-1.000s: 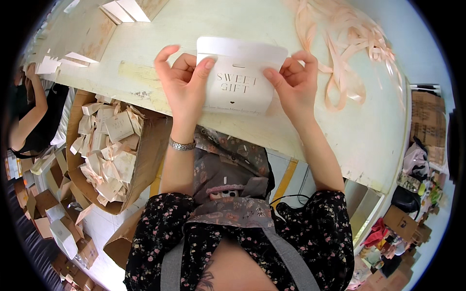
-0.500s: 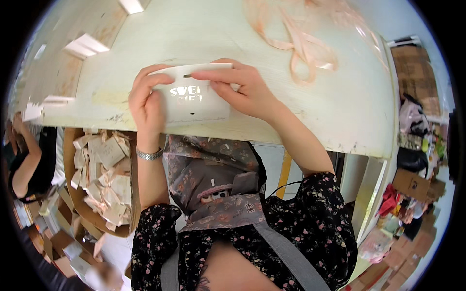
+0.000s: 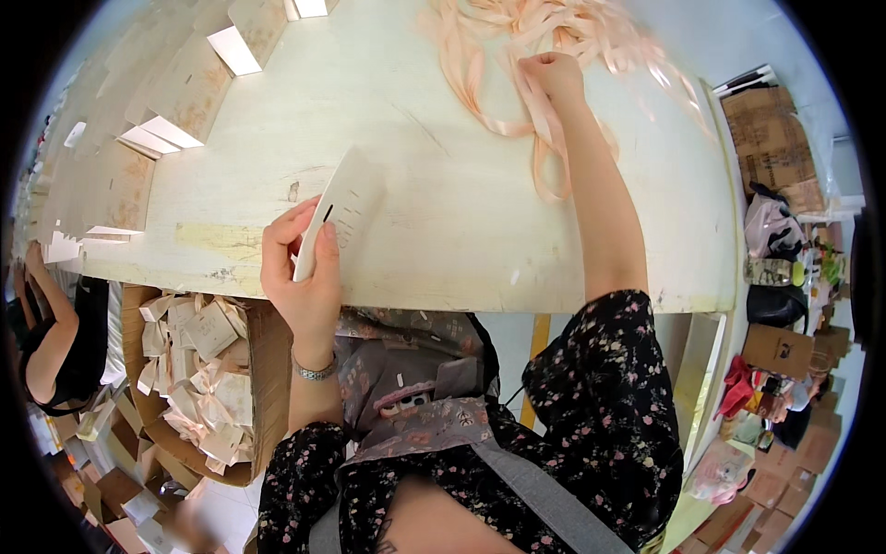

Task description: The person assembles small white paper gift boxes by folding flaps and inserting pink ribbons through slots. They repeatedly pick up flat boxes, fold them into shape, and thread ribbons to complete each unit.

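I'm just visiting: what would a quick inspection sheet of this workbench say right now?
Surface: pale, scuffed wooden table.
Job's things: flat white card box blank with a slot; heap of peach satin ribbons.
Clutter: folded cream boxes along the far left; cardboard carton of bowed boxes below the table.
Hands: left hand holds the blank on edge; right hand grips a ribbon.
Cables: nothing seen.
Surroundings: another person at left; brown cartons at right.

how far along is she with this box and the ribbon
Done: the white box looks folded flat, held on edge in the left hand at the table edge. In hand: the right hand grips a strand in the peach ribbon pile. Left: no ribbon on the box yet.
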The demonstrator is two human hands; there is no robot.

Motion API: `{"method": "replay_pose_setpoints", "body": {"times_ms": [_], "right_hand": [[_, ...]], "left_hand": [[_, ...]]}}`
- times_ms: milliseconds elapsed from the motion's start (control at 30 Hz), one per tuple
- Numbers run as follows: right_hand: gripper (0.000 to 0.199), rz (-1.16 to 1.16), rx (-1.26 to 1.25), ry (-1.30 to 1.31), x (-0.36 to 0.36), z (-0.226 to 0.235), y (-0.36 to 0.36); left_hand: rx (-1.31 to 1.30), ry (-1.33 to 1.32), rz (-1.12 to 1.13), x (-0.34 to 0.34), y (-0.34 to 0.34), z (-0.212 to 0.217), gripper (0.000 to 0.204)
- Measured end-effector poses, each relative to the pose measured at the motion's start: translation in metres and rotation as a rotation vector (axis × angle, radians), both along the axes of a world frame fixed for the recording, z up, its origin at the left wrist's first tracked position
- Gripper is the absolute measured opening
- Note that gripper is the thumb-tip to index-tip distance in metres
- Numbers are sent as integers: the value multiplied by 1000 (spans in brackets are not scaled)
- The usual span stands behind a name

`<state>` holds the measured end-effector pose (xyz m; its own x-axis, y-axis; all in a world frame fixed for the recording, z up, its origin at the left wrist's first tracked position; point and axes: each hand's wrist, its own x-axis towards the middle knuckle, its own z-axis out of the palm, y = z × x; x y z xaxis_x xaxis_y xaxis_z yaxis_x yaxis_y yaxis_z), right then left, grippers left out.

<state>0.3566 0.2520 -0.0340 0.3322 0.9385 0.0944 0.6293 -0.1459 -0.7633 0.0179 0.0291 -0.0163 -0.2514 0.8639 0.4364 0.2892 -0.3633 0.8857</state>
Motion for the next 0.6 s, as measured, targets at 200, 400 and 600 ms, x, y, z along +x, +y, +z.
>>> {"method": "replay_pose_setpoints", "body": {"times_ms": [200, 400, 600], "right_hand": [[17, 246, 265, 539, -62, 64, -61], [14, 865, -15, 349, -127, 82, -128], [11, 707, 190, 394, -134, 76, -131]], "left_hand": [[-117, -58, -162, -8, -6, 5, 13], [-26, 45, -465, 2, 26, 18, 18], [48, 146, -249, 5, 19, 14, 20]]}}
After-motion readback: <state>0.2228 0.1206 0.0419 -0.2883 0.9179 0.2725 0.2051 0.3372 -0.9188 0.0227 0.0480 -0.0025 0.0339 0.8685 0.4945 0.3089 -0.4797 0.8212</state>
